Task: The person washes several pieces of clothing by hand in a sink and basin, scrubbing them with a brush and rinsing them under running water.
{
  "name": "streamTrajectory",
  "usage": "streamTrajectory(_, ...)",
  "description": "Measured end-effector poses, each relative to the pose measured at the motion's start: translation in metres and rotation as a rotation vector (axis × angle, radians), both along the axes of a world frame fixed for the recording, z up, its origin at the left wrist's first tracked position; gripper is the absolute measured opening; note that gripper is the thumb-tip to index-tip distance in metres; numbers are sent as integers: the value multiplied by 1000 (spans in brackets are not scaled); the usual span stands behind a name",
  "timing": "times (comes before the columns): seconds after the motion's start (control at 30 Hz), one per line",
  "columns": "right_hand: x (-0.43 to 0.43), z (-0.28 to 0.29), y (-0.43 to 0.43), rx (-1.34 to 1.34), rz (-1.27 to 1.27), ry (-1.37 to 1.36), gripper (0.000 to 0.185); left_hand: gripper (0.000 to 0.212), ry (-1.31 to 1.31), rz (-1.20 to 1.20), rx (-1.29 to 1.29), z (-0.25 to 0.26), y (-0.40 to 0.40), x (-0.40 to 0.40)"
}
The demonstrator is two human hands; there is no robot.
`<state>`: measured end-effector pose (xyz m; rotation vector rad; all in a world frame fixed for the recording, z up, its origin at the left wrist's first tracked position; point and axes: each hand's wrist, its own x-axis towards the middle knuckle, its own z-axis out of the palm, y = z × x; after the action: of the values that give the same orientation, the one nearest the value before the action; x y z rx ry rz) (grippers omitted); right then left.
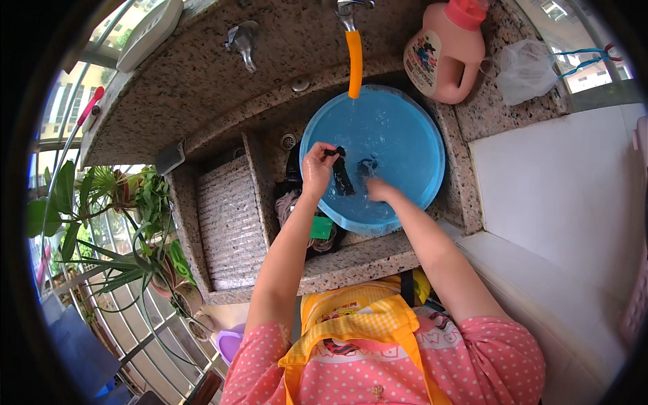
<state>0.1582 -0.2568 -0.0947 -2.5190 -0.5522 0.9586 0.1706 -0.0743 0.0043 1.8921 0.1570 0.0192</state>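
A round blue plastic basin (405,131) holding water stands in a granite sink. My left hand (318,169) pinches one end of a dark, narrow piece of wet cloth (342,177), which hangs down into the basin on its left side. My right hand (380,190) is partly in the water, its fingertips hidden, close beside another dark cloth (366,167); whether it grips this is unclear. From the faucet (346,15), a thin stream runs through an orange hose (355,63) into the basin.
A pink detergent jug (448,55) stands behind the basin at the right, near a clear plastic bag (526,72). Dark and pinkish cloths (286,206) and a green item (321,228) lie at its left. Further left are a ribbed stone washboard (232,223) and potted plants (134,258).
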Motion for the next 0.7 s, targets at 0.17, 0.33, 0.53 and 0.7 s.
streamTrajectory(0.17,38,67,-9,690,-649,205,21,25,-69,186,-232,59,0,17)
streamTrajectory(0.33,29,93,-17,1166,-915,421,36,21,-170,64,39,67,-12,2)
streamTrajectory(0.53,7,12,-19,836,-1482,331,50,41,124,-123,51,-16,-33,-37)
streamTrajectory(0.7,-9,26,16,1099,-1511,485,41,50,138,-104,56,-59,-41,-59)
